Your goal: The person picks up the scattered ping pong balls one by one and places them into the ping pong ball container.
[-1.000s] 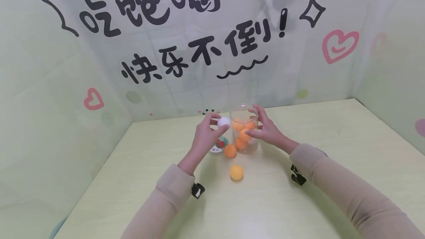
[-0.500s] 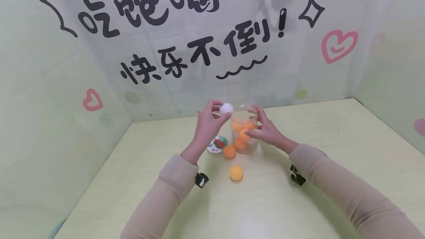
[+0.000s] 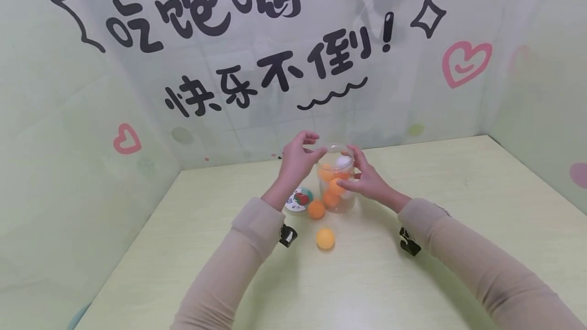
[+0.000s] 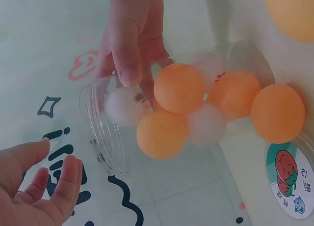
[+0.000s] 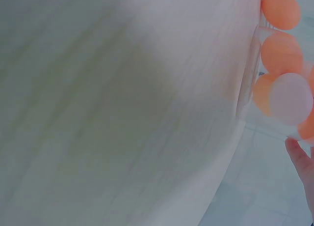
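A clear plastic jar (image 3: pixel 337 209) stands upright on the table, with several orange and white ping-pong balls inside. My right hand (image 3: pixel 369 179) grips it from the right, thumb at the front and fingers around the far side. Just left of the rim (image 4: pixel 104 130), my left hand (image 3: pixel 298 159) hovers with fingers parted and nothing between them. A white ping-pong ball (image 3: pixel 344 161) lies on top of the pile, close under the mouth; the left wrist view shows this white ball (image 4: pixel 121 108) just inside the rim.
An orange ping-pong ball (image 3: pixel 316 209) rests on the table (image 3: pixel 376 279) by the jar's base, and a yellow-orange ball (image 3: pixel 325 239) lies nearer to me. A round lid with a strawberry label (image 3: pixel 299 199) is left of the jar. A printed backdrop (image 3: pixel 257 131) rises behind.
My left hand has lifted the white ping-pong ball to the mouth of the jar and let it go; the ball is now inside. My right hand has kept its grip on the jar.
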Demonstrator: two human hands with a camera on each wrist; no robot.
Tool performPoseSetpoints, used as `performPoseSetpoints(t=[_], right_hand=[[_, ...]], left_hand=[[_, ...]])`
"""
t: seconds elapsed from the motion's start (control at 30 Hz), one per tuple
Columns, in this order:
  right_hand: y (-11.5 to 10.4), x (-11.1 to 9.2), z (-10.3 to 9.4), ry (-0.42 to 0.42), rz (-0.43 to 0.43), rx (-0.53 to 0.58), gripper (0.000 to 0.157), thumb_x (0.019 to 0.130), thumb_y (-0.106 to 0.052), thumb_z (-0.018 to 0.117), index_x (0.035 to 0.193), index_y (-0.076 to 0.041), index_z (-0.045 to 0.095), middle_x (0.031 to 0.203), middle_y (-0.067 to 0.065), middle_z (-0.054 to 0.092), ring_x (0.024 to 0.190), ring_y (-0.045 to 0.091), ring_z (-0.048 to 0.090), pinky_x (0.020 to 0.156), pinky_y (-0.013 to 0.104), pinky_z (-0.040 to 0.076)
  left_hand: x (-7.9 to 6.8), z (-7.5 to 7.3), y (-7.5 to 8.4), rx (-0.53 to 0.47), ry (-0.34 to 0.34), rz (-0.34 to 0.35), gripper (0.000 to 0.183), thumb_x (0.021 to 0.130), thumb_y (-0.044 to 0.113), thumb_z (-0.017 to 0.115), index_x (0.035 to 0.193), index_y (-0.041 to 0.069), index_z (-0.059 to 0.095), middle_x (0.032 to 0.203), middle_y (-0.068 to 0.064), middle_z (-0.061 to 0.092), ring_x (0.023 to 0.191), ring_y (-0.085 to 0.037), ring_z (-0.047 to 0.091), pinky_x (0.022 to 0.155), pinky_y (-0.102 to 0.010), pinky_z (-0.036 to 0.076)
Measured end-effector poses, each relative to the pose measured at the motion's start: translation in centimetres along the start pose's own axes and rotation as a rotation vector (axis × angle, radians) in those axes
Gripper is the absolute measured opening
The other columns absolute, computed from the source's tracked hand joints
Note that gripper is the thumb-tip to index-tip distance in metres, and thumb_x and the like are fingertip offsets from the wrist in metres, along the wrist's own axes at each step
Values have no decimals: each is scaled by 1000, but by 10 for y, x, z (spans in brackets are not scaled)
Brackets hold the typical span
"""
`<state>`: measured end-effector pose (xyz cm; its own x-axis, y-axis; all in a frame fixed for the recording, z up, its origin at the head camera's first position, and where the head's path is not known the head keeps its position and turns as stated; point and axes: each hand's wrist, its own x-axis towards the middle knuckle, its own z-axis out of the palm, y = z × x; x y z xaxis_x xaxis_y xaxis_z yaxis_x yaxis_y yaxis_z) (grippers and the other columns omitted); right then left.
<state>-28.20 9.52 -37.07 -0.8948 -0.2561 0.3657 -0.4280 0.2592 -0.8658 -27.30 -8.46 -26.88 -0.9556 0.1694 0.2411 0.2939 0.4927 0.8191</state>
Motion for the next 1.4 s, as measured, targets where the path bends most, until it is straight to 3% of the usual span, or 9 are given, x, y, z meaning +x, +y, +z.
performPoseSetpoints(t=[0.2,0.33,0.53,0.7,0.9,1.13,1.4], right_hand=[[5,2,1,11,-20,-15,84,78,-5,70,141,-11,14,144,20,29,118,37,42,91,53,41],[4,1,1,14,-33,-21,84,78,-6,70,141,-9,14,144,20,29,118,38,43,90,54,42],[4,2,0,24,-49,-42,84,78,-5,69,141,-7,14,144,21,29,118,39,44,90,53,42],[5,2,0,24,-37,-32,85,78,-5,70,141,-9,15,144,20,30,117,38,44,90,53,42],[-6,-1,1,16,-28,-32,83,79,-1,68,141,-5,14,143,24,28,116,40,43,90,55,41],[-29,-9,3,7,-11,-24,81,79,2,66,140,1,13,143,28,26,117,43,41,91,56,39],[-31,-10,2,9,-4,-26,82,79,1,66,141,1,12,143,27,26,118,42,41,92,56,39]], left_hand=[[-4,-2,-2,6,-16,11,31,83,18,67,110,10,56,113,-9,59,90,-21,60,73,-30,52],[-14,-3,-4,61,-82,42,30,83,19,67,109,10,56,108,-10,62,87,-22,60,73,-30,51],[-32,1,-14,264,-347,58,26,83,17,67,106,7,59,92,-6,64,80,-17,58,67,-26,48],[-45,12,-32,430,-561,72,27,83,17,67,107,7,60,94,-6,63,80,-15,57,66,-25,47],[-58,22,-50,591,-734,84,29,80,19,71,106,12,61,98,-3,61,87,-14,54,71,-25,45],[-63,28,-56,715,-791,106,26,76,13,72,101,15,64,92,2,59,79,-11,50,71,-23,43],[-68,29,-59,693,-806,33,28,74,12,74,99,15,62,85,3,51,76,-12,45,66,-22,39]])
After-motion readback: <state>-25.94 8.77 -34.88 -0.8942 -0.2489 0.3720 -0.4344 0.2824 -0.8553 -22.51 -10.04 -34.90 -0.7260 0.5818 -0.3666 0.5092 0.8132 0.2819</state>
